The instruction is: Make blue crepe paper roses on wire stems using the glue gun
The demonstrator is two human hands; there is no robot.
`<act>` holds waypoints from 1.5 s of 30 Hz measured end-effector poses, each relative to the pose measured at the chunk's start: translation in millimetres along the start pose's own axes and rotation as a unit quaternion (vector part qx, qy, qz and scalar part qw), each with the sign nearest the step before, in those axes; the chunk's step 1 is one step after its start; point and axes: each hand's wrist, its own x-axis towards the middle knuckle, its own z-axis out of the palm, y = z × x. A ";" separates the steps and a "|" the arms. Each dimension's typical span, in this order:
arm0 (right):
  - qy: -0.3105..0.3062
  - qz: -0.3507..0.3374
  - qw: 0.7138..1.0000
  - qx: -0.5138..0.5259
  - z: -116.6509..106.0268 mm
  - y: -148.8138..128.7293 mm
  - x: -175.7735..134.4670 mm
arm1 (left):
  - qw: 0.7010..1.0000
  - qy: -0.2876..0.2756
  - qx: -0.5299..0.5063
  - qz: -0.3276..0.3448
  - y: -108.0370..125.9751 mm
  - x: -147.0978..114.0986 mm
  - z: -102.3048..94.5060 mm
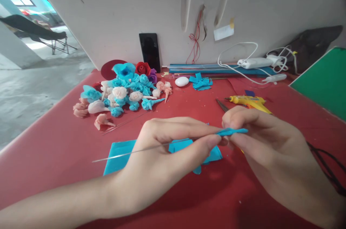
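Observation:
Between finger and thumb, my left hand [164, 153] is closed on a thin metal wire [121, 155] that runs down past the wrist to the left. A small twisted strip of blue crepe paper [232, 131] wraps the wire's far end. My right hand [270, 149] pinches this blue paper, its fingertips close to those of the left. Under my left hand lies a sheet of blue paper [116, 153], with cut blue pieces [214, 155] partly hidden by the hands.
A pile of paper flowers [119, 94] covers the back left of the red table [67, 164]. Behind my right hand lie a yellow glue gun [248, 102] and blue paper scraps [201, 82]. A phone [150, 52] leans on the wall, and a white power strip [254, 63] trails cables.

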 end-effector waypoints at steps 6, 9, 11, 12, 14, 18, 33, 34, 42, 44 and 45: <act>-0.011 0.010 1.000 -0.018 -1.3 -2.2 -1.1 | 1.000 0.007 0.002 -0.003 -0.9 0.6 0.3; -0.002 0.000 1.000 -0.024 -2.0 -1.7 0.0 | 1.000 -0.001 -0.006 -0.004 0.7 1.5 0.8; -0.014 0.008 1.000 -0.014 -2.2 -1.9 0.9 | 1.000 -0.007 0.002 0.002 1.7 1.8 1.4; -0.018 0.020 1.000 -0.005 -2.2 -2.1 1.3 | 1.000 -0.009 0.013 0.007 1.9 1.9 1.6; -0.024 0.050 0.998 0.016 -2.4 -2.8 2.0 | 0.998 -0.012 0.042 0.035 1.7 1.3 1.6; -0.045 0.112 0.991 0.049 -3.8 -4.2 1.6 | 0.980 -0.012 0.136 0.147 -1.3 -1.7 -3.0; -0.057 0.155 0.982 0.093 -7.2 -7.0 1.6 | 0.912 -0.037 0.280 0.298 -4.7 0.8 -10.0; -0.054 0.147 0.984 0.087 -7.7 -7.9 1.6 | 0.921 -0.035 0.266 0.282 -4.3 0.3 -9.8; 0.044 -0.002 0.998 -0.049 3.1 -9.6 -10.8 | 0.985 0.010 0.105 0.136 5.4 0.1 -2.3; 0.053 0.013 0.997 -0.055 7.3 -12.8 -13.2 | 0.992 0.004 0.071 0.101 6.4 0.6 -1.8; 0.052 0.026 0.997 -0.053 8.8 -14.8 -13.9 | 0.995 0.002 0.057 0.082 6.6 0.9 -1.8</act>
